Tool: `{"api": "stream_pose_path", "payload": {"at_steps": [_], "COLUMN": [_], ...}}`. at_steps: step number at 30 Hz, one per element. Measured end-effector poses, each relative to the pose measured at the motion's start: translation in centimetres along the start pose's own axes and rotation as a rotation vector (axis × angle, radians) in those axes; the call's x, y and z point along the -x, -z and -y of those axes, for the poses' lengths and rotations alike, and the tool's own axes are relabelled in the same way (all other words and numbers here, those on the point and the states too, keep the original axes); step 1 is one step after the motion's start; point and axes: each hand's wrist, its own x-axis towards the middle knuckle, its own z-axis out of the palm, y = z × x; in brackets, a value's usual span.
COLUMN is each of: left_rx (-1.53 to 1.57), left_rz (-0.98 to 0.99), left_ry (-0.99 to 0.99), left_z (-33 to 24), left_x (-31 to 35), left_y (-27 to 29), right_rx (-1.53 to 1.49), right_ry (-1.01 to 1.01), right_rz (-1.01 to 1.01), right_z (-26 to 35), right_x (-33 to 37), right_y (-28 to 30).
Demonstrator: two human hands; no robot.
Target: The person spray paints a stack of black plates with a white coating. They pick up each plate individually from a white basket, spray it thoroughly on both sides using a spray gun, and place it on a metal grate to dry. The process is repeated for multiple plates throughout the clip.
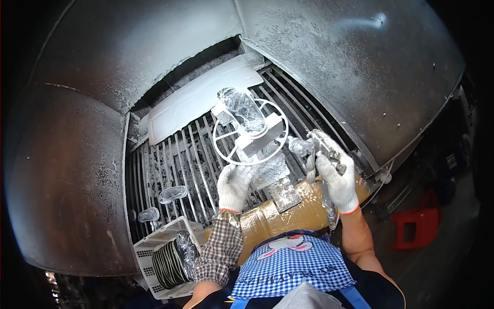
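Note:
My left hand point(234, 186), in a white knit glove, has its fingers closed at the near rim of a white spoked wheel point(218, 146). On the wheel sits a white block-shaped part point(260, 141), with an oval piece point(244, 108) wrapped in clear film on top. To the right, my gloved right hand point(337, 180) is wrapped round a spray gun point(320, 147), whose nozzle end points left toward the wheel. The gun is coated in grey-white residue, and its hose point(328, 206) hangs below the hand. Fingers under the gun's handle are partly hidden.
Dark metal booth walls point(350, 67) surround a slatted metal grate point(188, 159). A white sheet point(206, 92) covers its far side; two film-wrapped oval pieces point(173, 194) lie left. Nearer are a white basket point(180, 226), a brown-taped front edge point(257, 221) and a red stool-like object point(414, 226).

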Motion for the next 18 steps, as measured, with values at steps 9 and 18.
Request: {"api": "stream_pose_path", "payload": {"at_steps": [9, 18], "left_rx": [-0.013, -0.004], "left_rz": [-0.084, -0.095], "left_ry": [-0.081, -0.165], "left_z": [-2.8, -5.4], "left_x": [-0.9, -2.0], "left_y": [1.9, 1.2], "right_rx": [-0.005, -0.013], "right_ry": [-0.123, -0.058], "right_rz": [0.132, 0.123], "right_z": [0.1, -2.8], "right_x": [0.0, -2.7], "right_y": [-0.7, -2.7]}}
